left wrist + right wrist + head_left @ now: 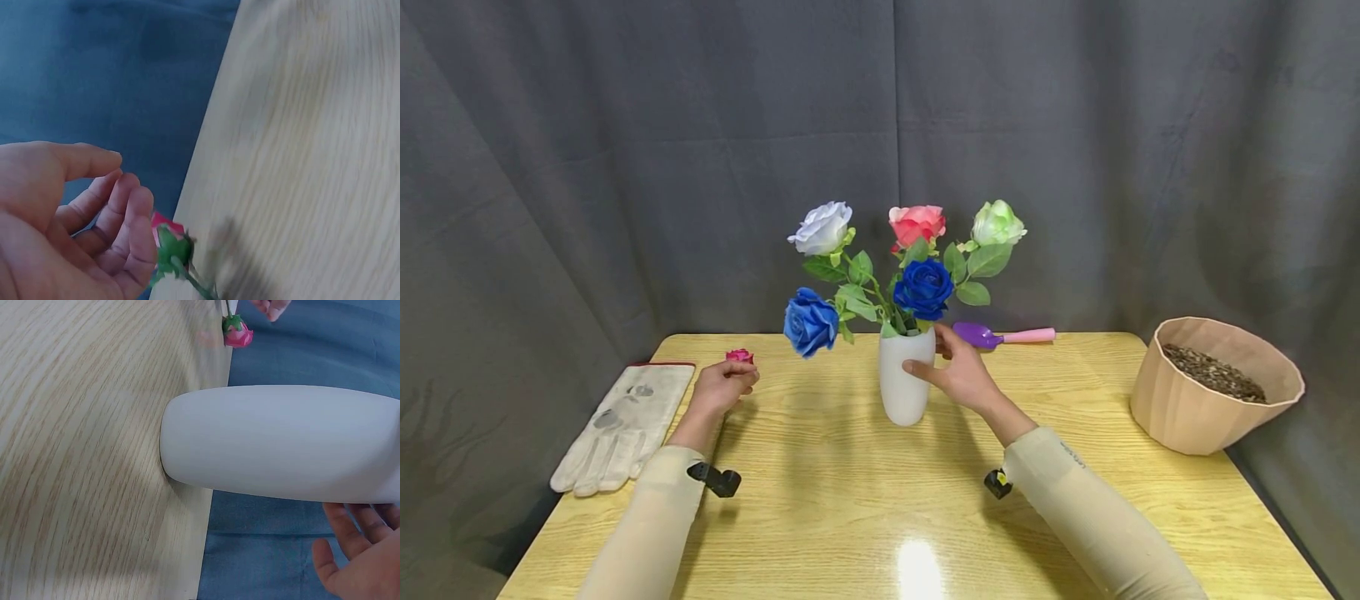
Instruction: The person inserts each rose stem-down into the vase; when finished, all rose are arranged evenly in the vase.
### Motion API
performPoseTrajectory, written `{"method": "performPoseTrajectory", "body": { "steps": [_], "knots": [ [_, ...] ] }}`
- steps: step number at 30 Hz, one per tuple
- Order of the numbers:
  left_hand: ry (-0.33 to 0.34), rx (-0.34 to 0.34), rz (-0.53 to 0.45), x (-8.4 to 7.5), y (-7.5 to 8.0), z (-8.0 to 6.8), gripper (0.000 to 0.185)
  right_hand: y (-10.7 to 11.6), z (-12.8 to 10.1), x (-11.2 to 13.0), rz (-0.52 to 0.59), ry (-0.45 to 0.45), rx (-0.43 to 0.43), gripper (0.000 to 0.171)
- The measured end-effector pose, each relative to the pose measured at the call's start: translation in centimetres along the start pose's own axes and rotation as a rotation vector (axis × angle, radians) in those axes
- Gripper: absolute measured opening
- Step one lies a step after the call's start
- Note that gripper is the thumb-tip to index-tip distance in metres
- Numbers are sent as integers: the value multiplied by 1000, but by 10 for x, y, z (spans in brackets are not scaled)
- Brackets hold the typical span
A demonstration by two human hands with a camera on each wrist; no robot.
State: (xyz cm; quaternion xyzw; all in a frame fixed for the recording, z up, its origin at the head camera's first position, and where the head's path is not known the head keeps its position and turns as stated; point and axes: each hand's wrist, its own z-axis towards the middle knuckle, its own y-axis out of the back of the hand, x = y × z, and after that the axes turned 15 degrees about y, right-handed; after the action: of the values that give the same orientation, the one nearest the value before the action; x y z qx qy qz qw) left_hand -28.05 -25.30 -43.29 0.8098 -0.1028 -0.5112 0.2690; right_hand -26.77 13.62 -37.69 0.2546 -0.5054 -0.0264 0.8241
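Observation:
A white vase (902, 387) stands mid-table and holds several artificial roses (922, 287) in blue, white, pink and green. My right hand (953, 372) reaches to its right side, fingertips touching the wall; in the right wrist view the palm (365, 553) and thumb stay off the vase (281, 444). At the back left lies a small pink rosebud (740, 356) on a green stem. My left hand (727, 386) rests just before it. The left wrist view shows that hand's fingers (134, 219) loosely curled beside the bud (170, 240), with the stem outside the hand.
A pale work glove (625, 421) lies at the table's left edge. A purple trowel with a pink handle (1000, 336) lies behind the vase. A tan pot of gravel (1213, 383) stands at the right. Grey curtain hangs behind the wooden table (850, 500).

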Motion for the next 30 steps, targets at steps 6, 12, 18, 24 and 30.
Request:
{"method": "performPoseTrajectory", "body": {
  "steps": [6, 12, 18, 24, 30],
  "knots": [
    [5, -48, 93, 14, 2, 8, 32, 0, -1, 3, -11, 0, -1, 71],
    [12, -83, 178, 23, 7, 10, 32, -3, 4, -15, -19, -10, 2, 74],
    [30, -113, 266, 26, 12, 10, 32, -5, 9, -45, -8, -1, -11, 78],
    [58, -93, 357, 30, 15, 8, 34, -6, 8, -47, -13, 14, -15, 77],
    [77, -113, 399, 33, 17, 10, 34, -6, 8, -46, -19, 25, -18, 77]
  ]
}}
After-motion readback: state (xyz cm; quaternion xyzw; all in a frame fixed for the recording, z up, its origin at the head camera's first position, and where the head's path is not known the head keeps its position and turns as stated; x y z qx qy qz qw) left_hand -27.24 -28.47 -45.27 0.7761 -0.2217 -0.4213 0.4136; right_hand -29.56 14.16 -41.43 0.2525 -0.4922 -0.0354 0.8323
